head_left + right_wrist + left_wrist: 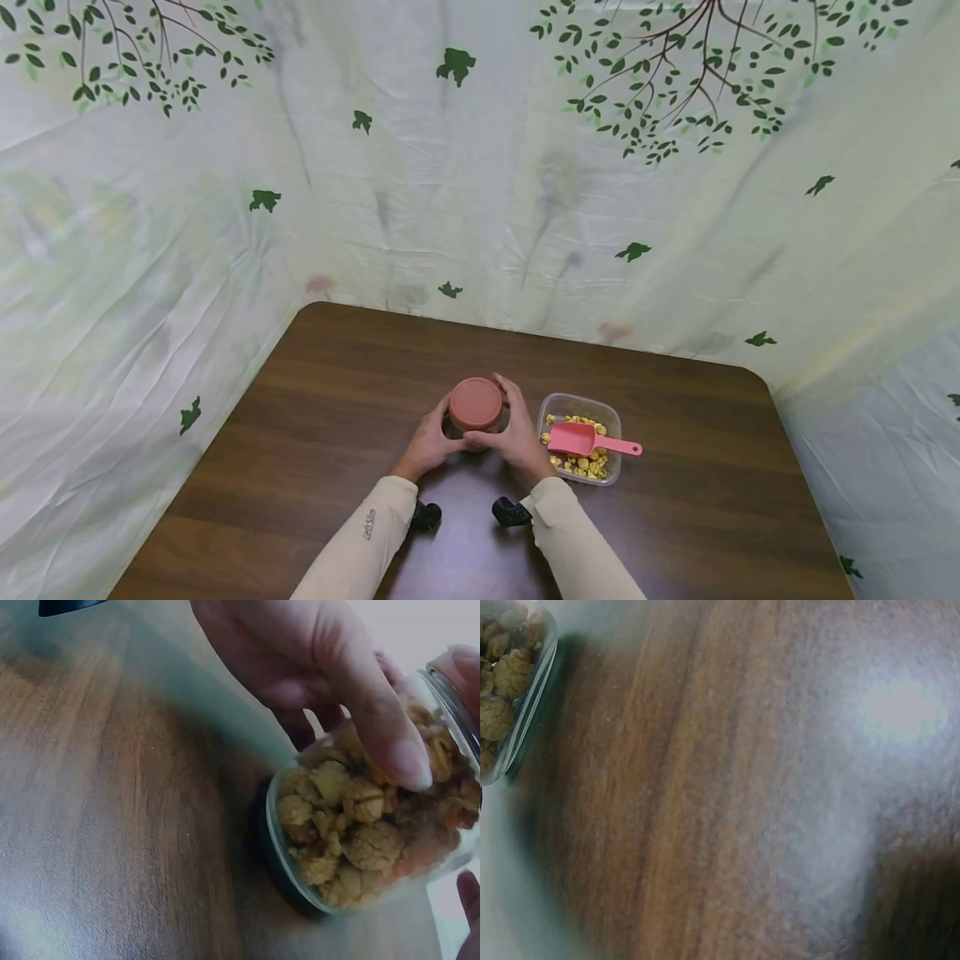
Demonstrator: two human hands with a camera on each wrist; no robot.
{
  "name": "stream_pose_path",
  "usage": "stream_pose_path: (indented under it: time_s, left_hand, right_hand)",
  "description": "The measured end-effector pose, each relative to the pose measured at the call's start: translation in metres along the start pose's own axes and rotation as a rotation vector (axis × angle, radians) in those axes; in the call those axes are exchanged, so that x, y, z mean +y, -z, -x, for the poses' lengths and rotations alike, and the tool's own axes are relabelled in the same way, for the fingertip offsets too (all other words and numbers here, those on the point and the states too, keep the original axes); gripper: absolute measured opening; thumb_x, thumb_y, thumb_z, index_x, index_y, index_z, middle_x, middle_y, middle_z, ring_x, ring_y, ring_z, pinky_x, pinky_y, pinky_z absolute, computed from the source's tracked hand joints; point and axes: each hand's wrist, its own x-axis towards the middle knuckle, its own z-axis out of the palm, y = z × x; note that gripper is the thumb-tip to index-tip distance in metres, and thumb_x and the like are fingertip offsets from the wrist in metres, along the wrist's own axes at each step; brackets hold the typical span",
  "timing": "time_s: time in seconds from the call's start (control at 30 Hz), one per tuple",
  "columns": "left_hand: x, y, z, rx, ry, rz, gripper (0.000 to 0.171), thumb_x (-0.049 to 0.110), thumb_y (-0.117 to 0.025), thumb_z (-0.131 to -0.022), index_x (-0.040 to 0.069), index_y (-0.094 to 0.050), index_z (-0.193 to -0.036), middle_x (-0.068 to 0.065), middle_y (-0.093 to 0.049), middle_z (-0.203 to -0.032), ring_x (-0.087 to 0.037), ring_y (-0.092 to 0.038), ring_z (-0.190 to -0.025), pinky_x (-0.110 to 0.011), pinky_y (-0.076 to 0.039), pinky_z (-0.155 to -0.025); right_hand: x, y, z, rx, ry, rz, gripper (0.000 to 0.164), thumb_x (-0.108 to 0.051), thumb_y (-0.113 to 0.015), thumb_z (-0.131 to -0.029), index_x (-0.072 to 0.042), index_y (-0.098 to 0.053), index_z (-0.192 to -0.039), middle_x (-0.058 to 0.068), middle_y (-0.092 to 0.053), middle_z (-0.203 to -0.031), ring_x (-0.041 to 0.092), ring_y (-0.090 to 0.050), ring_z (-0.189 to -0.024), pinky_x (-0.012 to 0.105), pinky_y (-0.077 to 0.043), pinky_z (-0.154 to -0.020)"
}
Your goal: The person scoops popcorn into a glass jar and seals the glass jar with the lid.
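A clear jar [300,825] packed with caramel popcorn [367,847] wears a reddish-pink lid [476,403], which shows from above in the head view. My left hand [431,443] grips the jar's body, its thumb laid across the glass in the right wrist view. Around the lid's right side and near edge, my right hand [520,435] holds on with thumb and fingers. Only bits of its fingers show at the right border of the right wrist view. The left wrist view shows neither hand nor jar.
Right of the jar stands a clear plastic tub [574,403] with some popcorn [589,467] in it. A pink scoop [573,439] lies across it, handle jutting right over the rim. The brown wooden table [322,383] meets hanging leaf-patterned sheets [405,250] behind and at both sides.
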Motion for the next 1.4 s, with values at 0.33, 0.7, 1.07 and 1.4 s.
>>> stream_pose_path:
  time_s: [0.33,0.7,1.07,1.4]
  left_hand:
    - [0.002,0.000,0.001,-0.002,0.006,0.011,0.089,0.018,-0.088,-0.070,0.009,-0.040,-0.144,-0.014,-0.052,-0.138,-0.029,-0.044,-0.131,-0.051,-0.030,-0.110]
    - [0.001,-0.001,0.000,-0.002,0.016,0.023,0.093,0.021,-0.089,-0.068,0.010,-0.039,-0.145,-0.013,-0.050,-0.140,-0.028,-0.043,-0.132,-0.050,-0.030,-0.110]
    - [0.003,0.000,-0.001,-0.006,-0.002,0.008,0.090,0.019,-0.088,-0.070,0.007,-0.039,-0.144,-0.016,-0.051,-0.139,-0.031,-0.044,-0.131,-0.051,-0.032,-0.109]
    - [0.002,0.000,0.000,-0.013,0.012,0.005,0.093,0.022,-0.089,-0.068,0.008,-0.038,-0.145,-0.015,-0.049,-0.141,-0.030,-0.043,-0.132,-0.051,-0.033,-0.109]
  right_hand:
    - [-0.029,0.009,0.009,-0.005,0.048,-0.031,0.087,-0.008,-0.084,-0.073,-0.002,-0.037,-0.146,0.019,-0.044,-0.140,0.038,-0.043,-0.124,0.064,-0.033,-0.102]
    - [-0.024,0.012,0.004,-0.085,-0.006,-0.068,0.091,-0.006,-0.081,-0.077,-0.003,-0.028,-0.151,0.016,-0.037,-0.151,0.039,-0.036,-0.134,0.065,-0.024,-0.107]
    - [0.005,0.004,-0.001,0.012,0.000,-0.064,0.087,-0.022,-0.088,-0.070,-0.013,-0.042,-0.143,0.010,-0.049,-0.139,0.034,-0.045,-0.125,0.062,-0.035,-0.101]
    - [0.000,0.006,0.004,0.000,-0.033,-0.098,0.087,-0.012,-0.084,-0.074,-0.011,-0.037,-0.147,0.011,-0.044,-0.144,0.034,-0.043,-0.126,0.063,-0.031,-0.105]
